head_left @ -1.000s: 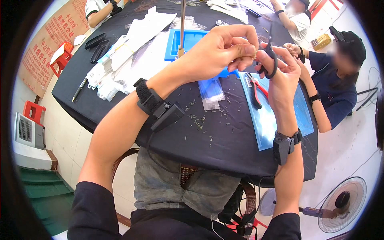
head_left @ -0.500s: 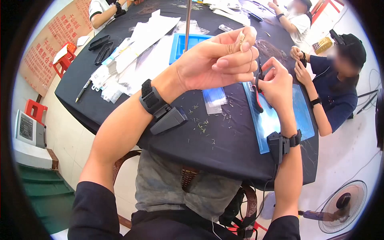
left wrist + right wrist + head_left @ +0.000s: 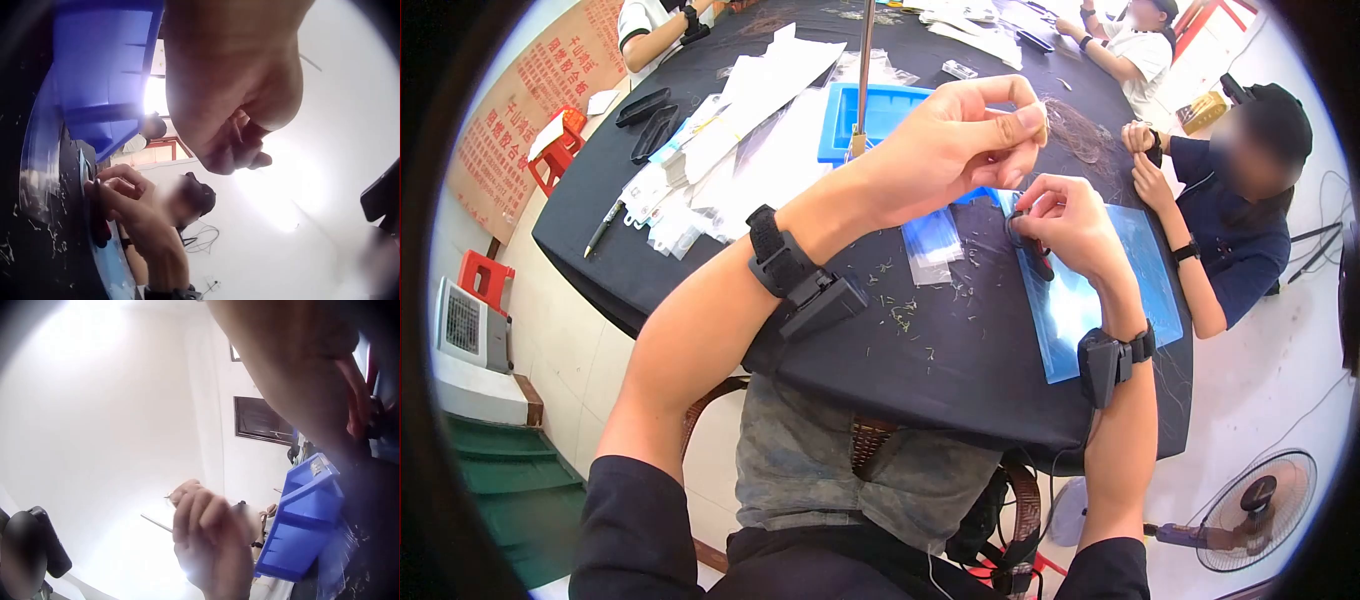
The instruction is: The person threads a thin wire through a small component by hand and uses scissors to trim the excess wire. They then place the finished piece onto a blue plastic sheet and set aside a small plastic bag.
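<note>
A tiny pale piece (image 3: 1044, 128) sits at the fingertips of the left hand (image 3: 960, 140), raised above the table; thumb and forefinger pinch it, the other fingers curled in. It is too small to tell which way it points or its long axis. Lower and to its right, the right hand (image 3: 1082, 228) has finger and thumb closed on a dark tool (image 3: 1014, 228), whose outline is partly hidden. Beneath, red-handled pliers (image 3: 1043, 264) point their handle end toward the wearer, long axis running near to far, at the edge of a blue mat (image 3: 1140, 290). A light, steady left pinch and a gentle right-hand touch near the pliers would serve best. Clippings (image 3: 900, 318) dot the black cloth (image 3: 980, 385).
</note>
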A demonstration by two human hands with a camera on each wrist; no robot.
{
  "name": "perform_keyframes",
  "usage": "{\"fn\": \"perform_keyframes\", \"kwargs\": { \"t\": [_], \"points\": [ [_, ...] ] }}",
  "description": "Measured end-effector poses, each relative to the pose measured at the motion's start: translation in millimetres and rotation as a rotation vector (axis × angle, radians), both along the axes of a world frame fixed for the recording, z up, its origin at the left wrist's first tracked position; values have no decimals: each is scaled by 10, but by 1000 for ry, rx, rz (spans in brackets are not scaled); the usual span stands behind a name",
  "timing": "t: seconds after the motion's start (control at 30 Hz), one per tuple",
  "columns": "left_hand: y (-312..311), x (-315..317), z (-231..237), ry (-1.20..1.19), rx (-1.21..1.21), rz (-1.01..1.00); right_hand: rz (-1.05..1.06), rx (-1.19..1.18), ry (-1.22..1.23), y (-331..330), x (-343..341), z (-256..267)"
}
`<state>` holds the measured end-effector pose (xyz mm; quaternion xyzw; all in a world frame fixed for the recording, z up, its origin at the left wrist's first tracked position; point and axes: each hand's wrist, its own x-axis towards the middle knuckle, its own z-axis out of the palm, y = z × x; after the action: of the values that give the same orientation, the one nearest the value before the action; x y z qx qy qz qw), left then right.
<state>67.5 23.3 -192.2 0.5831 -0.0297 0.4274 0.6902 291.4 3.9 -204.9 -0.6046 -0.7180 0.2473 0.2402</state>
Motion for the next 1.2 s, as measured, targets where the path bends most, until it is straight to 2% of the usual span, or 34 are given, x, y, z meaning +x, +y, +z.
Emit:
{"fn": "perform_keyframes", "kwargs": {
  "t": [0.03,0.07,0.1,0.13,0.17,0.2,0.23,0.3,0.43,0.57,0.73,0.97,1.2],
  "points": [
    [3,9,-10,39,5,115,-22,-18,48,5,-14,0],
    [11,4,-13,39,5,115,-43,-36,95,10,-30,0],
    [16,-5,-7,119,77,251,-44,-38,96,14,-47,0],
    [16,-10,0,198,150,386,-15,162,113,17,-66,5],
    [13,-10,7,199,149,385,15,362,129,22,-87,15],
    [11,-10,14,236,192,448,23,429,262,24,-126,37],
    [10,-9,19,273,234,510,22,429,261,-8,-169,68],
    [-7,8,12,290,240,550,52,513,621,-112,-256,144],
    [-24,46,-31,311,285,635,107,600,614,-188,-346,172],
    [-37,34,-23,338,302,632,150,536,687,-204,-390,144],
    [-43,32,-22,416,248,617,98,554,576,-224,-410,122],
    [-43,28,-12,412,229,600,71,528,580,-237,-442,133],
    [-7,6,-11,387,57,488,63,513,586,-218,-434,109]
  ]
}}
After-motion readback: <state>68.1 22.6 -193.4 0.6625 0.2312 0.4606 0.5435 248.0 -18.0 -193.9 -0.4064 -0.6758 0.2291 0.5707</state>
